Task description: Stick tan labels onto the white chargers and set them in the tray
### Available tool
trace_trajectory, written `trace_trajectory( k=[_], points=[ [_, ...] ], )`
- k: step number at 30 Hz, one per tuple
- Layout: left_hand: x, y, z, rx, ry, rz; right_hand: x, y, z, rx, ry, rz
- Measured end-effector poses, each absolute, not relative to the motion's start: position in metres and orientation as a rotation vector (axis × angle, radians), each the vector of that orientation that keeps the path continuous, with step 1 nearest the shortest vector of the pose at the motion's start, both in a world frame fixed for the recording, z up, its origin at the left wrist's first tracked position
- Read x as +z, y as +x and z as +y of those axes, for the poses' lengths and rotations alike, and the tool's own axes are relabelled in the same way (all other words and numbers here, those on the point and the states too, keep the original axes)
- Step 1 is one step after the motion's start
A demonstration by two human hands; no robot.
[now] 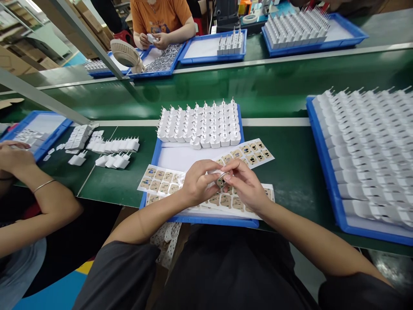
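Note:
In front of my body, both hands meet over a blue tray (pixel 151 215). My left hand (pixel 200 181) is closed around a white charger plug, mostly hidden by the fingers. A small tan patterned sticker (pixel 221 181) shows on its near side. Thumb and fingers of my right hand (pixel 243 183) pinch at the sticker's edge. Under and around the hands lie sheets of similar stickers (pixel 258 153), fanned out across the tray. Rows of white charger plugs (pixel 203 125), pins upward, fill the far half of this tray.
A large blue tray packed with white plugs (pixel 371 163) stands at right. Loose white plugs (pixel 112 145) lie on the green table at left, near a co-worker's arm (pixel 41 189). Across the green divider (pixel 274 86), a person in orange (pixel 161 19) handles a white part beside more trays.

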State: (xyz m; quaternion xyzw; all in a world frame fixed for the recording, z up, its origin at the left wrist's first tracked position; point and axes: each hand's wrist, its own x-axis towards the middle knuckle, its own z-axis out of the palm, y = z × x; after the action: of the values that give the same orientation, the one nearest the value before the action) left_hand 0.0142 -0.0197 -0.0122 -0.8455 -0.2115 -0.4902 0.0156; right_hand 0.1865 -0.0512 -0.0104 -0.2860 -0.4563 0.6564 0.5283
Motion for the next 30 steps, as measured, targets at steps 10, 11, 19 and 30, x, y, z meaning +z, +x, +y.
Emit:
trace_trajectory(
  k=[10, 11, 19, 30],
  points=[
    [-0.01, 0.012, -0.02, -1.548, -2.637, -0.634, -0.007, 0.191, -0.047, 1.663, -0.616, -1.063],
    [-0.009, 0.012, -0.02, -1.561, -2.646, -0.65, -0.007, 0.191, -0.046, 1.675, -0.623, -1.075],
    [-0.013, 0.011, -0.023, -1.629, -2.774, -0.92, -0.01, 0.188, -0.048, 1.44, -0.777, -1.354],
    [-0.012, 0.015, -0.021, -1.604, -2.787, -0.86, 0.002, 0.203, -0.04, 0.809, -0.945, -1.64]
  ],
)
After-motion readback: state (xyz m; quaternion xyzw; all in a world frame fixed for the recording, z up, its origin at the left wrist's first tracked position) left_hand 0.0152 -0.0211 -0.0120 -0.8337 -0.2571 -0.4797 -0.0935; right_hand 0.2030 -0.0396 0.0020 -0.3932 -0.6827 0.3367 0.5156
